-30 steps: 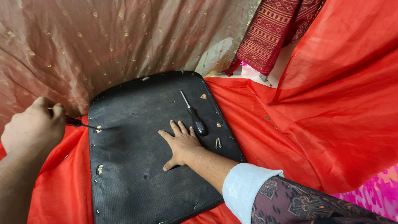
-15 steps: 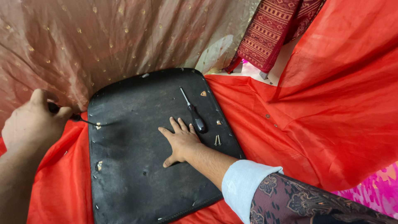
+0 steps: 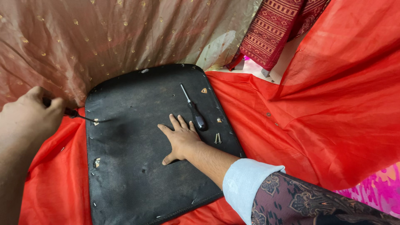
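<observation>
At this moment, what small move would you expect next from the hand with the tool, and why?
Probably a small levering push: the left hand grips a tool whose tip sits at a staple on the black panel's edge, while the right hand lies flat on the panel.

Matt black rough fabric covers the seat board [image 3: 137, 166]; the spare screwdriver [image 3: 193, 109] has a shiny metal shaft; sheer, glossy red cloth [image 3: 316, 125] lies beneath.

The black panel [image 3: 137, 166] lies open at its near left; a screwdriver [image 3: 193, 110], loose screws [image 3: 217, 138] and the flat right hand [image 3: 182, 140] crowd its right side, with draped cloth behind.
</observation>
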